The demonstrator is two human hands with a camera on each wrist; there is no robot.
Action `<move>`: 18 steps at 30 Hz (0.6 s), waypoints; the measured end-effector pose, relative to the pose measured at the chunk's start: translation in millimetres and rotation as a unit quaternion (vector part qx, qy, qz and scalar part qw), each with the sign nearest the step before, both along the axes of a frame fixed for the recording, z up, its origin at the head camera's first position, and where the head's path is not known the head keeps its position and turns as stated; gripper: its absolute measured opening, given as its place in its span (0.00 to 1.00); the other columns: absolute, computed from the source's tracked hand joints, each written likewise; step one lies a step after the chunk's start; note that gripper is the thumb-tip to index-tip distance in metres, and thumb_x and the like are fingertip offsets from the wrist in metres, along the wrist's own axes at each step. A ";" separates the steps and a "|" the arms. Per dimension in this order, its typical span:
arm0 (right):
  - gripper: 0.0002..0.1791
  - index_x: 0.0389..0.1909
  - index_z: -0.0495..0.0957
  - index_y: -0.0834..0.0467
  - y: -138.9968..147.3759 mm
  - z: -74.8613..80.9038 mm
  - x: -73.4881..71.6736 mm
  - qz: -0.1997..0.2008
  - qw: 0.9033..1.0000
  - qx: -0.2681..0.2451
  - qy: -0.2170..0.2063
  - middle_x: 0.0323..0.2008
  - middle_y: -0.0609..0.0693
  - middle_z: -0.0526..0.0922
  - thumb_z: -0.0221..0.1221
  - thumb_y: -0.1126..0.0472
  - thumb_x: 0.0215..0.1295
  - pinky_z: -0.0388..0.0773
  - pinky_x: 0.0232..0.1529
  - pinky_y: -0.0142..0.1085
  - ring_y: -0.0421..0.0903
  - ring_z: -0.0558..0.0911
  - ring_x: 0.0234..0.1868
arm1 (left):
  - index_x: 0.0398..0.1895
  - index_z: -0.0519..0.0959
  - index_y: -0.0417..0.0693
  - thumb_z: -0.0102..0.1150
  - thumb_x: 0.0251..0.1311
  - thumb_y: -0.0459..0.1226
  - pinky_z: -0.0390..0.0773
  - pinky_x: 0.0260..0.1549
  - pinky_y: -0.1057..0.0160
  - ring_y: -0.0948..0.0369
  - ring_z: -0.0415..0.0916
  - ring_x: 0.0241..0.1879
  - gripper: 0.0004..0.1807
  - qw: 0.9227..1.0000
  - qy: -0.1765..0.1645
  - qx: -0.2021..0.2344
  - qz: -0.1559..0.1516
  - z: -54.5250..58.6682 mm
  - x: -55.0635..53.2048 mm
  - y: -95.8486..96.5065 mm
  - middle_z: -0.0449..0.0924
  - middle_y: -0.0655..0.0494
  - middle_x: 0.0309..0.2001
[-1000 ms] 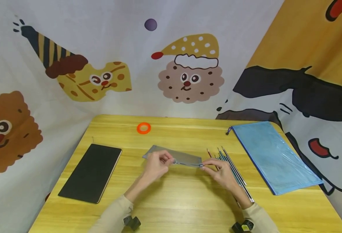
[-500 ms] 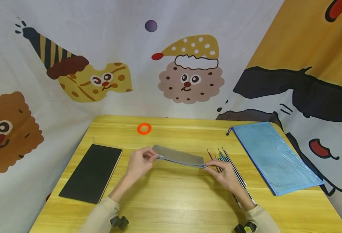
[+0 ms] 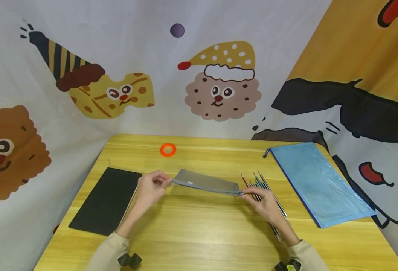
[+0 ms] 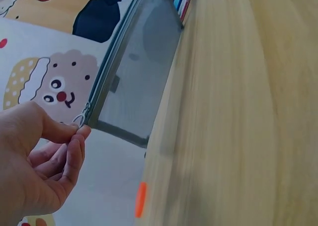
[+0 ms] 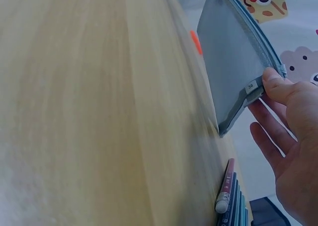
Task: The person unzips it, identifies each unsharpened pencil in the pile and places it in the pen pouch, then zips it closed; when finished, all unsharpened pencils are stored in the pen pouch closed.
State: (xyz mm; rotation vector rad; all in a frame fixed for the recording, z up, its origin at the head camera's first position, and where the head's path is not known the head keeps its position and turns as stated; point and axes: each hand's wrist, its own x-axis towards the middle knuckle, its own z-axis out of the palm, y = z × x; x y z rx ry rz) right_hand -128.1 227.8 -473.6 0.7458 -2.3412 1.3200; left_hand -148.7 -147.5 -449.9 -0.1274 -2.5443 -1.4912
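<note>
A grey see-through zip pouch (image 3: 208, 182) is held up between my hands, its zip edge toward me and stretched straight. My left hand (image 3: 150, 192) pinches the ring of the zip pull (image 4: 80, 117) at the pouch's left end. At the other end, my right hand (image 3: 266, 206) grips the zip corner between thumb and fingers, beside a small printed tag (image 5: 252, 87). Whether the zip's teeth are joined is too small to tell. Several pencils (image 3: 276, 201) lie on the table, partly hidden under my right hand and forearm.
A black notebook (image 3: 104, 201) lies at the left, close to my left forearm. An orange tape roll (image 3: 168, 149) sits at the back. On the right lies a large blue zip bag (image 3: 322, 184). Behind the wooden table (image 3: 199, 237) hangs a printed cloth (image 3: 161, 124).
Along the pouch's zip edge my left hand has drawn the pull from near the middle to the left end. The pouch and my right hand have shifted slightly right.
</note>
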 end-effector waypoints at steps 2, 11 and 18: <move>0.13 0.33 0.86 0.66 0.1 0.2 0.1 0.002 1.000 0.000 -0.001 0.33 0.60 0.88 0.69 0.83 0.48 0.79 0.27 0.27 0.36 0.83 0.32 | 0.29 0.86 0.45 0.70 0.59 0.30 0.83 0.26 0.73 0.62 0.82 0.25 0.03 1.000 0.005 -0.007 0.004 -1.2 0.4 -3.1 0.86 0.55 0.25; 0.13 0.34 0.85 0.66 -0.2 0.4 -0.7 0.013 1.000 -0.003 0.001 0.30 0.59 0.87 0.67 0.83 0.50 0.76 0.19 0.30 0.41 0.78 0.25 | 0.31 0.84 0.45 0.66 0.63 0.32 0.82 0.28 0.71 0.64 0.80 0.26 0.03 0.999 -0.036 -0.027 -0.017 -6.2 4.2 -13.2 0.86 0.54 0.27; 0.15 0.34 0.85 0.67 0.4 -1.2 -2.1 0.021 1.000 -0.008 0.018 0.30 0.61 0.87 0.67 0.85 0.48 0.78 0.20 0.29 0.42 0.81 0.26 | 0.38 0.82 0.47 0.65 0.64 0.31 0.82 0.34 0.68 0.62 0.78 0.34 0.02 0.985 -0.104 -0.083 -0.108 -8.9 5.2 -18.5 0.84 0.53 0.34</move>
